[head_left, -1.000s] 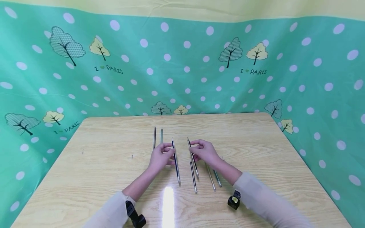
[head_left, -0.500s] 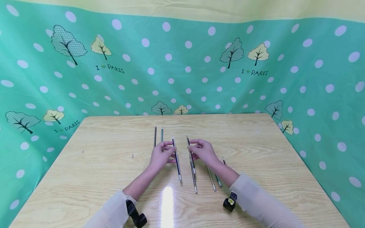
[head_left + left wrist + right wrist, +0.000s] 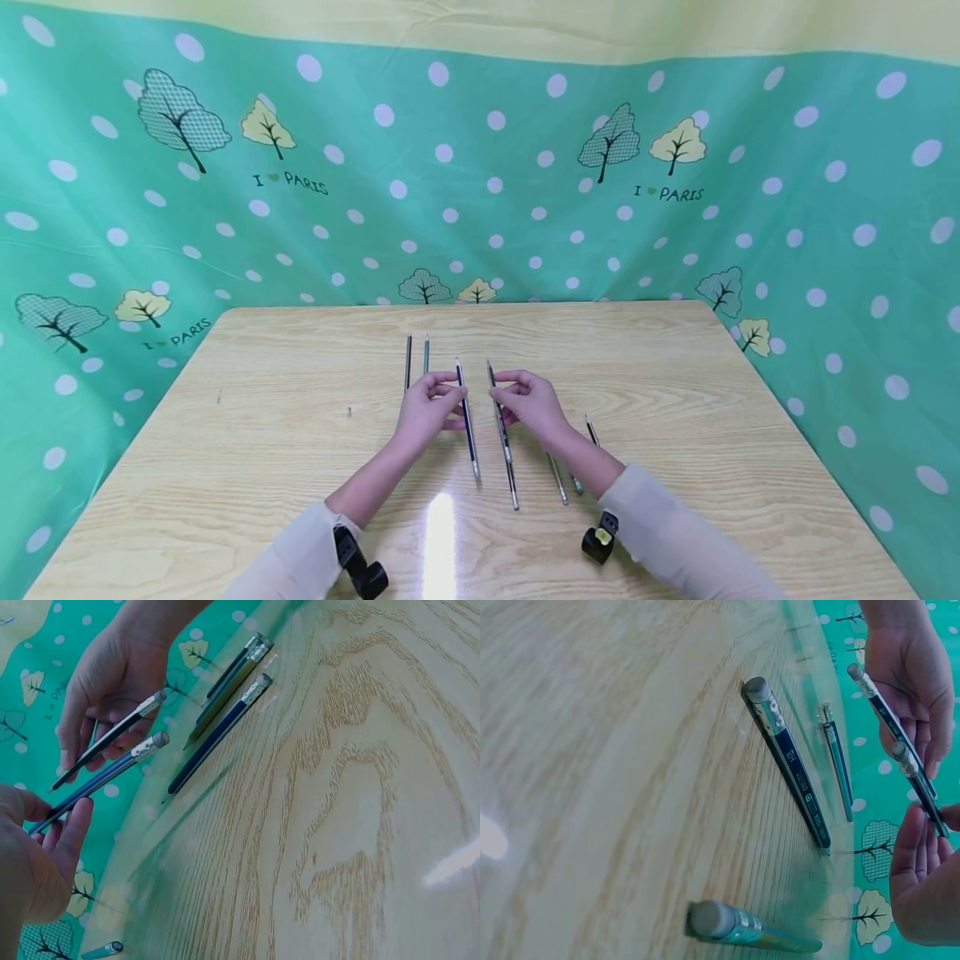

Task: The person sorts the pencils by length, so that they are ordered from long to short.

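Observation:
My left hand [image 3: 426, 410] pinches a dark blue pencil [image 3: 469, 432] between thumb and fingers, its eraser end toward me. Facing it, my right hand [image 3: 534, 408] pinches a dark pencil [image 3: 500, 419] in the same way. Both pencils are raised off the table with a small gap between them, as the left wrist view also shows. Beneath the right-hand pencil lies another dark striped pencil [image 3: 512, 488] on the table. In the right wrist view that lying pencil [image 3: 795, 769] bears an HB mark and a grey eraser.
Right of it lie a gold-toned pencil [image 3: 558, 482], a green pencil [image 3: 577, 484] and a dark pencil [image 3: 592, 430], partly hidden by my right arm. Behind my left hand lie a dark pencil [image 3: 408, 360] and a teal pencil [image 3: 427, 354]. A tiny scrap [image 3: 348, 411] lies left on the wooden table [image 3: 285, 467].
My right hand has shifted left with its pencil, now over the lying dark pencil. My left hand has edged slightly right, so the two held pencils are closer together.

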{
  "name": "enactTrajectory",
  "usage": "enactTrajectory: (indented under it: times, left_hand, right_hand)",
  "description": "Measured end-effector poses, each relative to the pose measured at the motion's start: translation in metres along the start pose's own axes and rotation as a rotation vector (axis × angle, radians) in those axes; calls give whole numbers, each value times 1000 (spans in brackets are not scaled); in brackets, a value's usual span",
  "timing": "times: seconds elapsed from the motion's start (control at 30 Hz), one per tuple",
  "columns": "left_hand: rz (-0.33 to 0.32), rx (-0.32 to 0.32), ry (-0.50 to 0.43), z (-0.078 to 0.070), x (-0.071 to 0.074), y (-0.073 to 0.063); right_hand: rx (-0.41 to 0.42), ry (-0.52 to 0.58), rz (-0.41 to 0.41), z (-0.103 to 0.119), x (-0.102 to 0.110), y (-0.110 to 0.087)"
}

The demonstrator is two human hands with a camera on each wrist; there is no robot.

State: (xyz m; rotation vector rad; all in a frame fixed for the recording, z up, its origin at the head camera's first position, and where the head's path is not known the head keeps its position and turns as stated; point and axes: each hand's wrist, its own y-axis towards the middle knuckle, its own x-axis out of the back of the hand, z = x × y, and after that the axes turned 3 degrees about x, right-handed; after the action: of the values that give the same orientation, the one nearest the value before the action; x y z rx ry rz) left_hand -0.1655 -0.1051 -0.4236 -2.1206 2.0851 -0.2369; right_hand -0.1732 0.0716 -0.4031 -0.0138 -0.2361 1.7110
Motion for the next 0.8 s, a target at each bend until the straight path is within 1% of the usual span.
enactTrajectory:
  times: [0.13,0.27,0.5,0.67,0.8]
  left_hand:
    - [-2,-11,11,1,0,1]
    - [-2,-17,15,1,0,2]
    - [-5,-17,25,0,2,3]
    - [-18,-16,51,-3,5,4]
    - [-31,-28,70,-6,9,9]
  right_hand:
    - [6,6,-10,-1,-1,0]
    - [17,13,-29,-7,-2,3]
    - [43,14,-38,-11,-3,6]
    - [45,15,-42,-11,-2,5]
    - [46,23,-45,-9,-2,4]
